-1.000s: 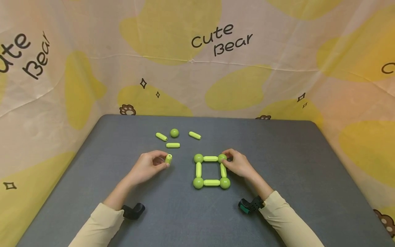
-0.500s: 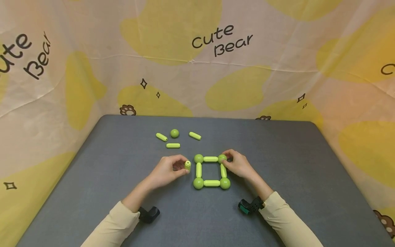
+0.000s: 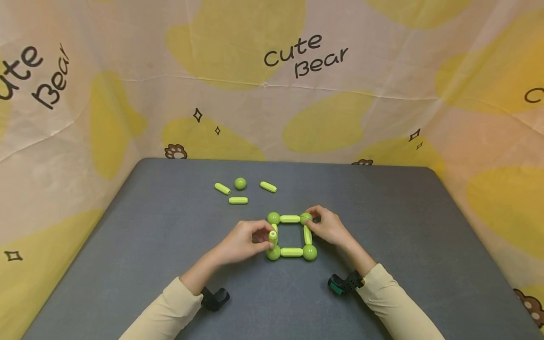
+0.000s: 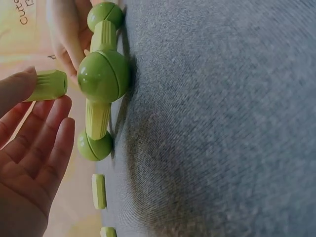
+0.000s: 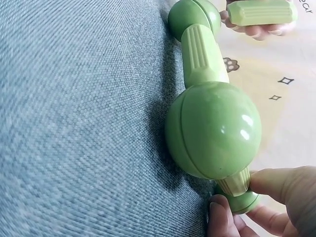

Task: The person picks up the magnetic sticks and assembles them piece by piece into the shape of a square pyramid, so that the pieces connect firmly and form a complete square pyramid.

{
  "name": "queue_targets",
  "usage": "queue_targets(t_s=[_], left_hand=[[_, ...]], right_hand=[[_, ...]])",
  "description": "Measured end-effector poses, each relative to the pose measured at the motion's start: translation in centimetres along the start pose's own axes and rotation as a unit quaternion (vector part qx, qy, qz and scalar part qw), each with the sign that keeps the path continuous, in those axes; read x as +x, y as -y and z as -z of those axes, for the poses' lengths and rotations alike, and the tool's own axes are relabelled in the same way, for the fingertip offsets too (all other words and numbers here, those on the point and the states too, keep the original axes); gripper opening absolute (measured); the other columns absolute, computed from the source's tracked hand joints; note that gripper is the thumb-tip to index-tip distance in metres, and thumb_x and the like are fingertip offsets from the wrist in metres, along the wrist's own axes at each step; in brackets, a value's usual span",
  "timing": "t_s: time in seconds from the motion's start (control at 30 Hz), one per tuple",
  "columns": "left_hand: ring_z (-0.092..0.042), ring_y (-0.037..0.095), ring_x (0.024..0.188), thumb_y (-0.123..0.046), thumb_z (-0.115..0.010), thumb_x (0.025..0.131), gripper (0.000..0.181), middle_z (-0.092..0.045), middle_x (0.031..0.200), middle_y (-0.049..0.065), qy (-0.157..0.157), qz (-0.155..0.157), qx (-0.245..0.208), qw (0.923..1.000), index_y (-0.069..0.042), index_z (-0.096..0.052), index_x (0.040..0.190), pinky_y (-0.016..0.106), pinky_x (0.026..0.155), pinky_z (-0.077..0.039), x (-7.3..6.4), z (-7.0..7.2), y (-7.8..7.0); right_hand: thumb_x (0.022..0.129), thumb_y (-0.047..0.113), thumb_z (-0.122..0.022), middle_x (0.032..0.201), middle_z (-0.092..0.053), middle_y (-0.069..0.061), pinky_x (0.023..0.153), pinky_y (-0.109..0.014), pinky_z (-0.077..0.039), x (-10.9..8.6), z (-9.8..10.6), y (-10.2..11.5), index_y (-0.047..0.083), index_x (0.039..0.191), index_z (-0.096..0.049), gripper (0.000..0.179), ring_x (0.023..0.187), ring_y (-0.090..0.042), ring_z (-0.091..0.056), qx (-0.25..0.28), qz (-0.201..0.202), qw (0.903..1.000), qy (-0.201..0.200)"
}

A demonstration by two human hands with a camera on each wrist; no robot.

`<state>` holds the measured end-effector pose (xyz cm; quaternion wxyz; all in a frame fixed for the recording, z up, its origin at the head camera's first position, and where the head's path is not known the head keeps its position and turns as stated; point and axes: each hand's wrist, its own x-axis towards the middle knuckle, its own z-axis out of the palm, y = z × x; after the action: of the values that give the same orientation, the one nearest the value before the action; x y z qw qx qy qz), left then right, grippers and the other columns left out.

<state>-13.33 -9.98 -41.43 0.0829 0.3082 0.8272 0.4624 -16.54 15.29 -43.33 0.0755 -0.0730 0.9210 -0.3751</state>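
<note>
Between thumb and fingertips my left hand pinches a light green ridged rod, held upright. A small gap separates its lower end from the near-left green ball in the left wrist view. That ball is one corner of a flat square on the table, with balls at its corners joined by ridged rods such as the near rod. My right hand grips the far-right ball of the square, fingers round it. The near-right ball looms large in the right wrist view. The held rod overlaps the square's left side rod.
Behind the square lie a loose green ball and three loose rods: a left one, a middle one and a right one. A printed cloth hangs behind the grey table.
My left hand has carried the upright rod rightward and slightly nearer, from left of the square to over its near-left corner. The right hand keeps its hold on the far-right ball.
</note>
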Motion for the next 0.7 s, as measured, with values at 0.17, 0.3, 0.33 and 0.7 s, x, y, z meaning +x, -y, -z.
queue_targets(t_s=[0.17, 0.3, 0.33, 0.7], left_hand=[[-0.060, 0.009, 0.072, -0.006, -0.073, 0.076, 0.017, -0.065, 0.079, 0.002, 0.001, -0.001, -0.013, 0.9999, -0.009, -0.063, 0.089, 0.022, 0.063, -0.051, 0.0, -0.6, 0.3], [-0.061, 0.014, 0.071, -0.002, -0.072, 0.076, 0.017, -0.065, 0.078, 0.007, -0.002, 0.004, -0.012, 0.9999, -0.005, -0.063, 0.090, 0.024, 0.063, -0.051, -0.1, -0.8, -0.2], [-0.061, 0.016, 0.071, 0.000, -0.072, 0.076, 0.017, -0.065, 0.078, 0.008, -0.003, 0.005, -0.012, 0.9999, -0.003, -0.063, 0.089, 0.025, 0.063, -0.051, -0.1, -0.7, -0.6], [-0.062, 0.015, 0.072, 0.002, -0.070, 0.077, 0.016, -0.065, 0.079, 0.010, 0.010, -0.001, -0.016, 0.9998, -0.002, -0.061, 0.090, 0.024, 0.065, -0.052, -0.3, 0.1, -2.4]], right_hand=[[0.087, 0.019, -0.062, 0.102, -0.061, -0.010, 0.058, -0.026, -0.045, 0.0, -0.1, -0.1, 0.007, 0.114, -0.058, 0.030, 0.070, -0.013, -0.056, 0.002, -0.001, 1.0000, -0.001], [0.087, 0.020, -0.062, 0.102, -0.061, -0.010, 0.059, -0.026, -0.045, 0.0, -0.1, -0.1, 0.007, 0.114, -0.058, 0.030, 0.072, -0.014, -0.056, -0.001, -0.002, 1.0000, -0.001], [0.087, 0.019, -0.062, 0.102, -0.061, -0.010, 0.059, -0.026, -0.045, 0.0, 0.0, 0.0, 0.007, 0.114, -0.058, 0.030, 0.072, -0.014, -0.056, -0.002, -0.002, 1.0000, -0.002], [0.087, 0.020, -0.061, 0.103, -0.061, -0.011, 0.059, -0.026, -0.045, 0.0, 0.0, 0.0, 0.006, 0.114, -0.058, 0.030, 0.073, -0.014, -0.056, 0.000, 0.001, 1.0000, -0.001]])
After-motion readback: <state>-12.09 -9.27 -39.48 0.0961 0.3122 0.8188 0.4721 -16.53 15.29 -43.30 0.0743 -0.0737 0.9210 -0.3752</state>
